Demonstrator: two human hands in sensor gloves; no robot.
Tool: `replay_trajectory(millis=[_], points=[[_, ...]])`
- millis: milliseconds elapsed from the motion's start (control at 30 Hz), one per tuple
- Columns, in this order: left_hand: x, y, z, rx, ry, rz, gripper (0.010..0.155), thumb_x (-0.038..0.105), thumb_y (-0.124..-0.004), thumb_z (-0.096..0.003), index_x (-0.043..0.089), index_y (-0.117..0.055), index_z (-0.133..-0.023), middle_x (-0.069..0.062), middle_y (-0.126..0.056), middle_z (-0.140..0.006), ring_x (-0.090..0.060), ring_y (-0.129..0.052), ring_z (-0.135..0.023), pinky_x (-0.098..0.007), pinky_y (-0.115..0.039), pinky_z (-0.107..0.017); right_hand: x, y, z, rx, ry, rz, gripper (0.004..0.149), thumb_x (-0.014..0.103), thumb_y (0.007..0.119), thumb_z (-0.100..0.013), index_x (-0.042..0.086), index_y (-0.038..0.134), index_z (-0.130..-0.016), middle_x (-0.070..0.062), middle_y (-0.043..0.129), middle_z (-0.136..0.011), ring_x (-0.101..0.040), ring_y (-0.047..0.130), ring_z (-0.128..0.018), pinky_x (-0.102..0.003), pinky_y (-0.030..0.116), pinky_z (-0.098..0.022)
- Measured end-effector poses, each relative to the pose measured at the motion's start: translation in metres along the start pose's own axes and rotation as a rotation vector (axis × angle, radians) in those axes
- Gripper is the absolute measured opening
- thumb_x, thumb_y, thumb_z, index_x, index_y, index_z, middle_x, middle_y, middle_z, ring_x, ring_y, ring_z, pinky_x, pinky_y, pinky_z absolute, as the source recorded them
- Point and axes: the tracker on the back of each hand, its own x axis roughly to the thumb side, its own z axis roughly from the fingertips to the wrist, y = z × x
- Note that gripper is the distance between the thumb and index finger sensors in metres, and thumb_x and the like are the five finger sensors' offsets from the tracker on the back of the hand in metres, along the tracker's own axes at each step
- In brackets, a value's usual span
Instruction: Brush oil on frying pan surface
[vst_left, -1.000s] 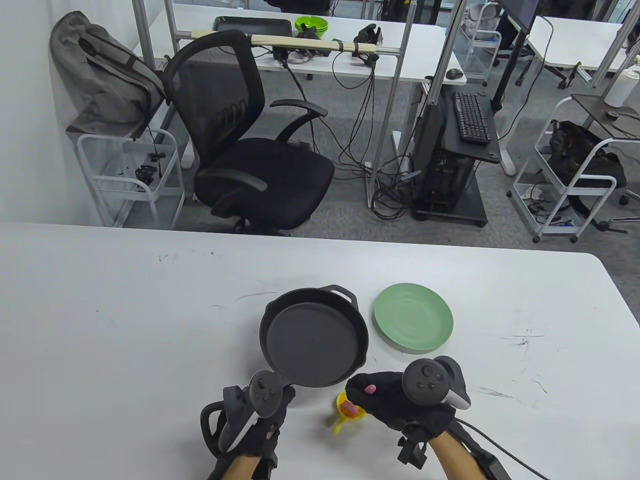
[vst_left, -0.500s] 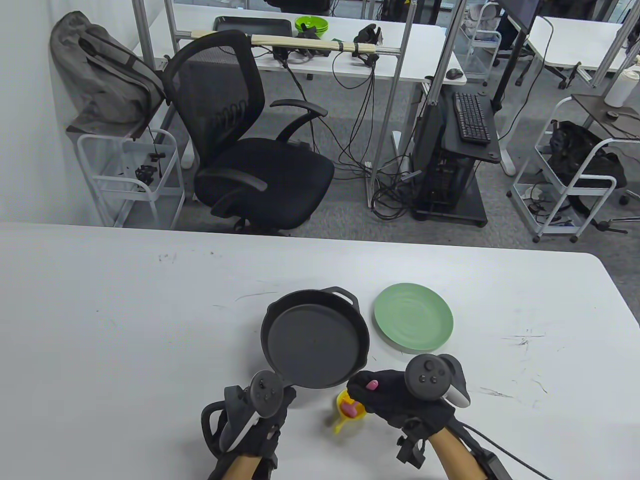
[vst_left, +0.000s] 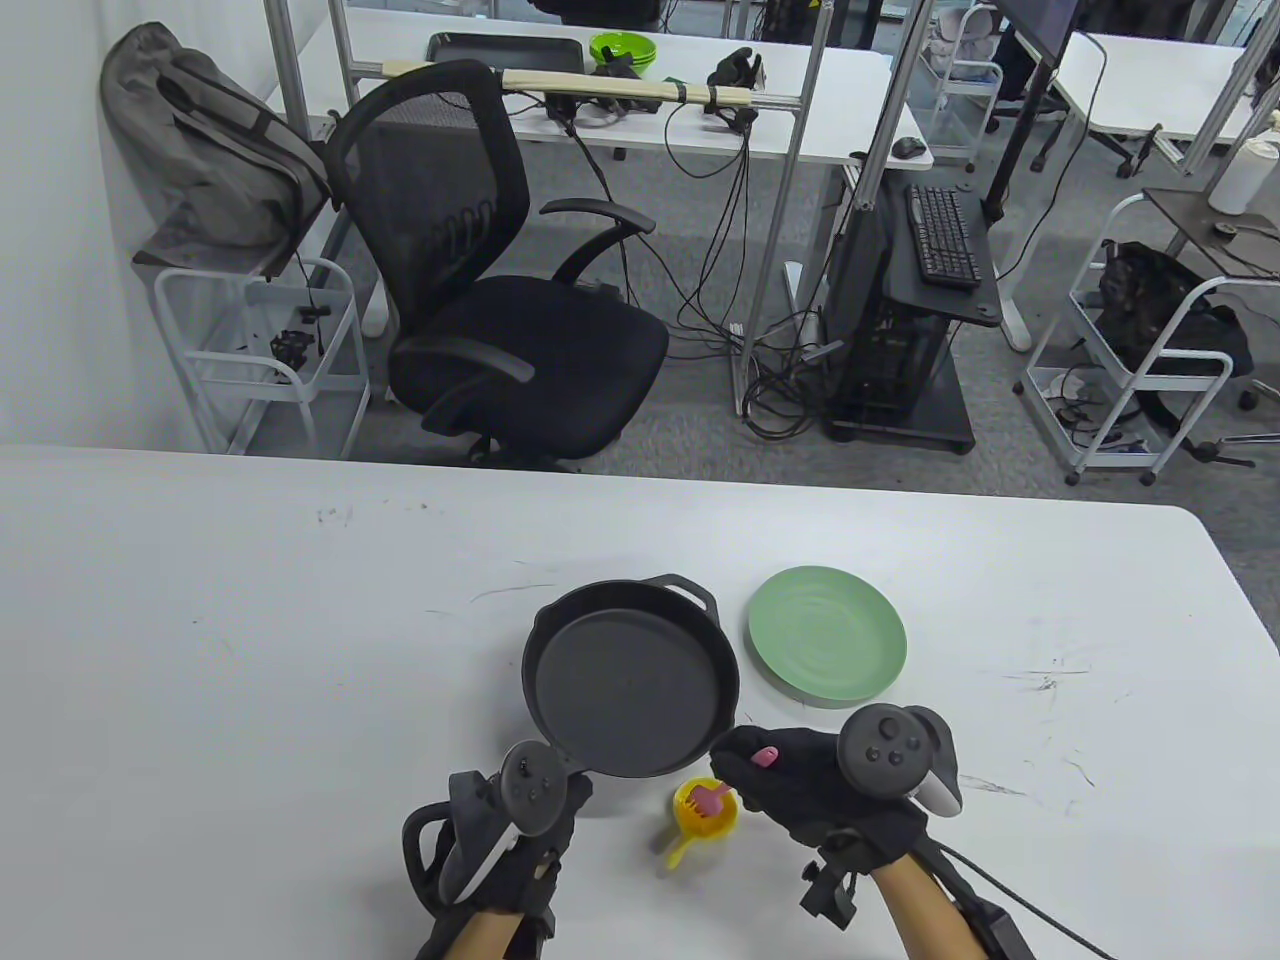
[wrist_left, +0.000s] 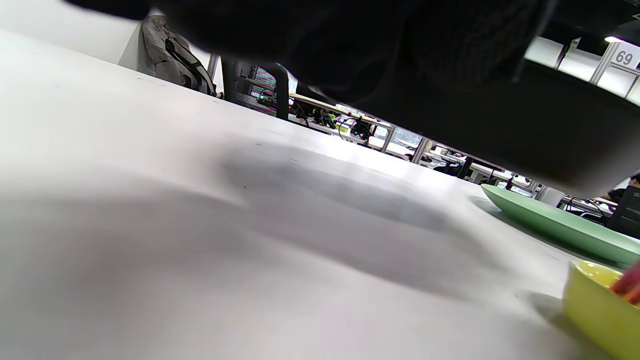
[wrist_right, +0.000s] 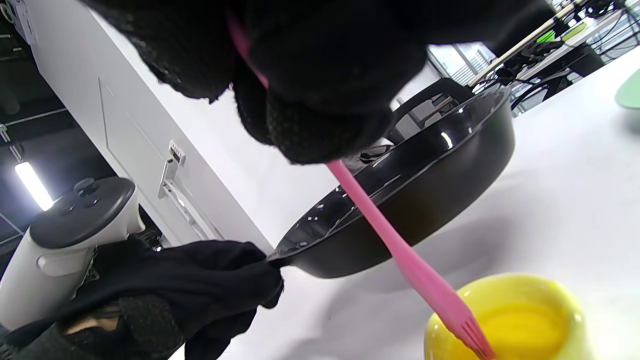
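Note:
A black frying pan (vst_left: 630, 680) is held off the table, tilted, by my left hand (vst_left: 520, 810), which grips its handle; the raised pan also shows in the right wrist view (wrist_right: 425, 180). My right hand (vst_left: 800, 785) grips a pink silicone brush (wrist_right: 400, 250). The bristles (vst_left: 708, 800) dip into a small yellow cup of oil (vst_left: 706, 815), which stands just right of the pan's near edge. The cup (wrist_right: 505, 320) holds yellow oil. In the left wrist view the pan's dark underside (wrist_left: 450, 115) hangs above the table and the cup (wrist_left: 600, 310) sits at the right.
A green plate (vst_left: 828, 636) lies on the white table (vst_left: 250, 640) right of the pan. The table's right edge runs behind the plate. A black office chair (vst_left: 500, 290) and racks stand beyond the far edge.
My right hand has shifted to the right and slightly down, uncovering the yellow cup with the brush bristles in it. The left hand and pan have stayed about where they were.

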Motion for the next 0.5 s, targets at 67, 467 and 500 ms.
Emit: replay_trajectory(millis=[67,467,500], points=[[0.0,0.0,0.0,-0.007,-0.002,-0.003,0.06,0.055,-0.082,-0.0513,0.006,-0.084,-0.085,0.001,-0.098,-0.043,-0.015,-0.096,-0.017,-0.039,-0.084,-0.018,0.003,0.004,-0.001,0.029,-0.005,0.0,0.041,0.05,0.073,-0.059,0.02,0.086,-0.085,-0.014,0.1,-0.051,-0.009,0.094,-0.021,-0.024,0.083,-0.012],[0.002,-0.001,0.0,-0.009,-0.01,-0.006,0.06,0.055,-0.082,-0.0512,0.006,-0.084,-0.085,0.001,-0.098,-0.043,-0.015,-0.096,-0.017,-0.038,-0.084,-0.018,0.002,-0.009,0.002,-0.01,-0.015,-0.047,0.041,0.05,0.074,-0.059,0.02,0.086,-0.085,-0.015,0.1,-0.051,-0.01,0.094,-0.021,-0.024,0.083,-0.011],[0.002,-0.001,0.001,-0.01,-0.013,-0.006,0.06,0.055,-0.082,-0.0512,0.006,-0.084,-0.085,0.001,-0.098,-0.043,-0.015,-0.096,-0.017,-0.038,-0.084,-0.018,0.002,-0.013,0.003,-0.024,-0.019,-0.063,0.041,0.05,0.074,-0.059,0.02,0.086,-0.085,-0.015,0.1,-0.05,-0.01,0.094,-0.02,-0.024,0.083,-0.011]])
